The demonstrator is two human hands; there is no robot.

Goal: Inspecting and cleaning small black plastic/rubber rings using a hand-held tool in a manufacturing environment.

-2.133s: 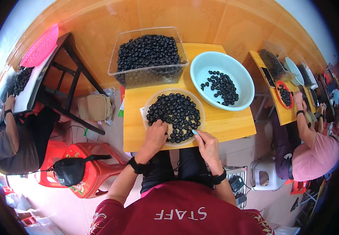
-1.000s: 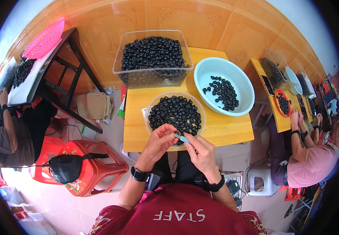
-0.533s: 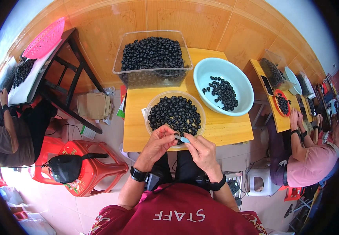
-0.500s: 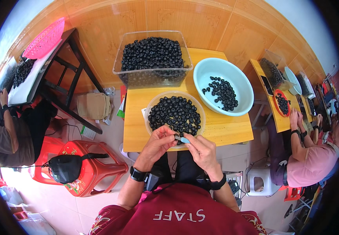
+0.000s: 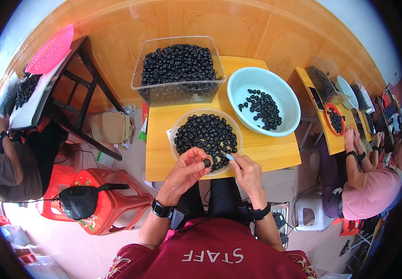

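Pinched between the thumb and fingers of my left hand is a small round black bead-like piece. My right hand is closed on a small knife-like tool with a light blue handle, its thin grey end pointing up and left. The tool is apart from the held piece. Both hands are over the near edge of a shallow clear round bowl, which holds many similar black pieces, several with a hole showing.
Behind the bowl on the yellow table stands a clear bin heaped with black pieces. A light blue basin with fewer pieces sits at the right. Red stools stand left. Co-workers sit at tables on both sides.
My hands have moved apart. The tool has shifted right and up, away from the black piece, which now shows plainly in my left hand.
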